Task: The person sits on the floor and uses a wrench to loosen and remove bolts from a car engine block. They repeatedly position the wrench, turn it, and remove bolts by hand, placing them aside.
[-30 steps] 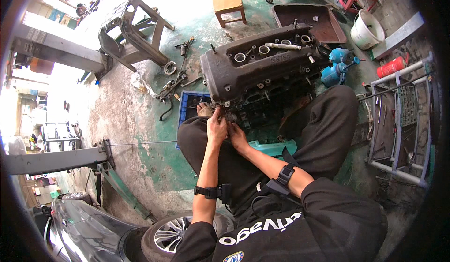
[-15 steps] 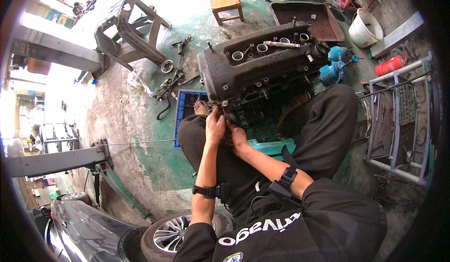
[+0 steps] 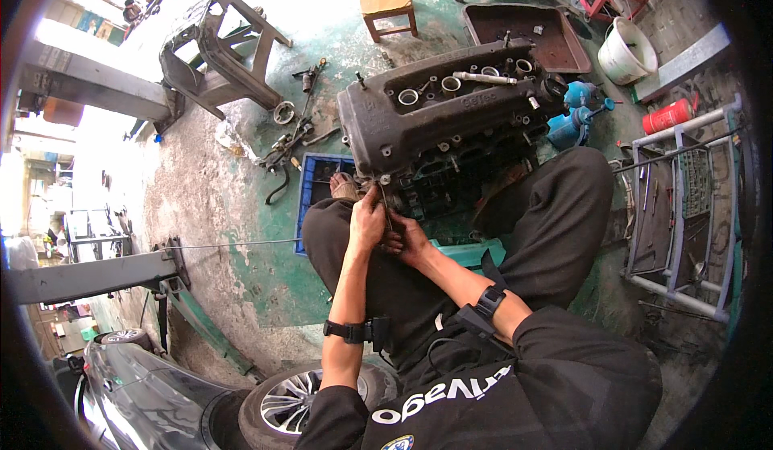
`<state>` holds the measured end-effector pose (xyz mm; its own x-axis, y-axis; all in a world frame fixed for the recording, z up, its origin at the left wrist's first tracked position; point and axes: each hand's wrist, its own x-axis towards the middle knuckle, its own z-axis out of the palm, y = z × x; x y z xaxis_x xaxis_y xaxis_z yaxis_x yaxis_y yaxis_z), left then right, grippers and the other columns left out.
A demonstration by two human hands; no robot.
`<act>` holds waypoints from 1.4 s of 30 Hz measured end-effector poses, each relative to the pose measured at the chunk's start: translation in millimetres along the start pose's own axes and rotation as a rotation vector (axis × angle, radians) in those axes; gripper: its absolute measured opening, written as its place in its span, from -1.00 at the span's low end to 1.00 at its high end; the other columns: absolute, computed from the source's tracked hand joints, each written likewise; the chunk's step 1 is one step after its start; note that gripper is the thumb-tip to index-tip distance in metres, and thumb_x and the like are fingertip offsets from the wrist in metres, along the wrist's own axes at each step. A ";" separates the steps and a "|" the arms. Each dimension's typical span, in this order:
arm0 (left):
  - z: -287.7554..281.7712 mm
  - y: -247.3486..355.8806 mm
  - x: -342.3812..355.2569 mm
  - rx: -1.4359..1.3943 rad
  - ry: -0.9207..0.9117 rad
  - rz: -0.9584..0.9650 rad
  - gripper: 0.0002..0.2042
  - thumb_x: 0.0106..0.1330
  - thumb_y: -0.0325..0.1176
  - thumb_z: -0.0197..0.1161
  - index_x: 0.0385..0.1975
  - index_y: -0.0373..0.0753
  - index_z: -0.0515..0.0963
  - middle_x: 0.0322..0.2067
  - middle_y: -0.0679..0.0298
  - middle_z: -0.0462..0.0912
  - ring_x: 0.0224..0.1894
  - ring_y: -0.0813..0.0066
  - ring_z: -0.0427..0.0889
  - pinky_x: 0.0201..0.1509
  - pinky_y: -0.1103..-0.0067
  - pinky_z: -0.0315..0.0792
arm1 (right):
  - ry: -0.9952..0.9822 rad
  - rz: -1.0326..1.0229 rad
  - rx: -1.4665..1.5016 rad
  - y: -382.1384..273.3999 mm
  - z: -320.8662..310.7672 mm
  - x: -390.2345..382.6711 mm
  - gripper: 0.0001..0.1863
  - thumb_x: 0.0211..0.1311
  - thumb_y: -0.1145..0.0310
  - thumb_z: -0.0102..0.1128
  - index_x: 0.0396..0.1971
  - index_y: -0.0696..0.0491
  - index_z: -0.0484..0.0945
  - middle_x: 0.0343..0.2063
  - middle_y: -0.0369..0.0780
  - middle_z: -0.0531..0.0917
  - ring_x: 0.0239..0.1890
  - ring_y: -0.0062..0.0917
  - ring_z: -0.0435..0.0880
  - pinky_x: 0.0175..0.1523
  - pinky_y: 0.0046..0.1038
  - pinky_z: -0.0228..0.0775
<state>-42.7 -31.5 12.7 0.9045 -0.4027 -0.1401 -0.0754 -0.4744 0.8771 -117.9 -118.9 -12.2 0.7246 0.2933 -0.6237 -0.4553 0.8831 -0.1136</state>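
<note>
A dark engine [image 3: 378,128] with a black cover stands on the floor between my knees. My left hand [image 3: 368,223] is closed at the engine's near left corner, fingertips close to its lower edge. Just right of it, my right hand [image 3: 411,242] is curled, its fingers meeting the left hand's side. A thin dark rod [image 3: 386,200] shows between the two hands, running up toward a bolt [image 3: 385,179] at the corner. What the left fingers pinch is hidden, and the right fingers seem closed about the rod's lower end.
A blue crate [image 3: 314,178] sits left of my knee, with loose metal parts [image 3: 294,140] beyond. A brown tray [image 3: 523,35], a white bucket [image 3: 627,51] and a blue tool [image 3: 576,124] are around the engine's far right. A metal rack [image 3: 680,200] stands at right, a car wheel [image 3: 294,402] behind my left arm.
My right hand has shifted slightly down, and its fingers show more plainly. My left hand has moved a little down and left. The thin rod between them is easier to see.
</note>
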 end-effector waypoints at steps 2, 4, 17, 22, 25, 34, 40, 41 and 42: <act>-1.5 0.7 0.9 -0.001 0.004 0.015 -0.61 0.06 -0.52 -0.06 -0.06 -0.48 0.37 -0.28 -0.20 0.53 -0.14 0.03 0.54 -0.07 0.45 0.38 | -0.032 0.042 0.055 -0.1 -1.6 2.8 -0.51 0.18 -0.07 -0.04 -0.82 -0.13 0.17 -0.90 -0.44 0.08 -0.87 -0.66 0.03 -0.74 -0.62 -0.14; -2.7 4.4 0.8 0.021 0.016 0.027 -0.62 0.06 -0.52 -0.06 -0.07 -0.48 0.37 -0.29 -0.19 0.53 -0.15 0.01 0.54 -0.09 0.44 0.38 | -0.034 0.113 0.137 0.6 -1.0 4.5 -0.50 0.20 -0.06 -0.05 -0.83 -0.12 0.16 -0.91 -0.43 0.08 -0.88 -0.66 0.02 -0.76 -0.63 -0.16; -9.9 5.2 4.4 -0.035 -0.010 0.017 -0.71 0.10 -0.41 -0.04 -0.27 -0.50 0.44 -0.45 -0.04 0.56 -0.40 0.35 0.51 -0.24 0.53 0.38 | -0.241 0.452 0.634 -57.2 54.3 -29.3 -0.57 0.35 0.22 -0.24 -0.78 -0.06 0.11 -0.86 -0.44 0.02 -0.87 -0.73 -0.03 -0.76 -0.67 -0.15; 0.3 15.3 7.1 -0.046 0.194 -0.009 -0.69 0.17 -0.36 -0.06 -0.23 -0.46 0.48 -0.39 0.05 0.61 -0.38 0.39 0.53 -0.22 0.53 0.35 | 0.020 0.181 -0.019 -30.3 43.6 -31.6 -0.55 0.32 0.01 -0.27 -0.74 -0.11 0.10 -0.85 -0.46 0.02 -0.87 -0.72 -0.06 -0.79 -0.64 -0.18; 3.4 17.7 4.4 -0.202 0.160 -0.128 -0.68 0.21 -0.32 -0.04 -0.21 -0.46 0.48 -0.36 -0.03 0.61 -0.31 0.32 0.57 -0.19 0.51 0.36 | 0.277 -0.082 -0.370 -2.3 9.6 -6.2 -0.52 0.26 -0.10 -0.19 -0.55 0.01 0.44 -0.73 -0.30 0.38 -0.69 -0.61 0.33 -0.61 -0.55 0.15; 19.7 20.2 2.8 0.158 0.246 -0.157 -0.72 0.15 -0.30 0.09 -0.28 -0.40 0.53 -0.36 -0.11 0.56 -0.24 0.02 0.56 -0.19 0.39 0.40 | 0.360 -0.606 -0.456 35.7 -38.1 60.9 -0.53 0.25 -0.05 -0.08 -0.20 0.07 0.54 -0.45 -0.34 0.54 -0.45 -0.70 0.43 -0.39 -0.63 0.25; 22.4 20.3 6.4 0.236 0.295 -0.203 -0.71 0.08 -0.37 0.09 -0.23 -0.40 0.52 -0.34 -0.14 0.56 -0.22 -0.04 0.54 -0.15 0.35 0.40 | 0.303 -0.495 -0.383 36.4 -43.3 55.4 -0.59 0.24 -0.01 -0.07 -0.25 0.03 0.53 -0.51 -0.38 0.48 -0.53 -0.72 0.33 -0.45 -0.65 0.15; 23.2 20.1 6.6 0.245 0.305 -0.204 -0.71 0.08 -0.38 0.09 -0.22 -0.41 0.51 -0.33 -0.13 0.56 -0.22 -0.03 0.55 -0.14 0.36 0.40 | 0.295 -0.504 -0.399 35.8 -46.8 57.1 -0.60 0.23 0.00 -0.07 -0.26 0.03 0.53 -0.51 -0.39 0.47 -0.53 -0.72 0.33 -0.45 -0.65 0.14; 23.9 19.8 6.3 0.259 0.314 -0.204 -0.70 0.08 -0.39 0.09 -0.21 -0.41 0.51 -0.33 -0.12 0.57 -0.21 -0.02 0.55 -0.13 0.37 0.40 | 0.288 -0.514 -0.416 35.4 -50.4 59.6 -0.61 0.23 0.00 -0.07 -0.27 0.03 0.53 -0.51 -0.39 0.47 -0.53 -0.72 0.33 -0.45 -0.64 0.14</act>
<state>-48.6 -62.1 18.1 0.9923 -0.0428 -0.1165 0.0509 -0.7156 0.6967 -116.9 -88.7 -92.4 0.7611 -0.2802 -0.5850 -0.2945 0.6543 -0.6965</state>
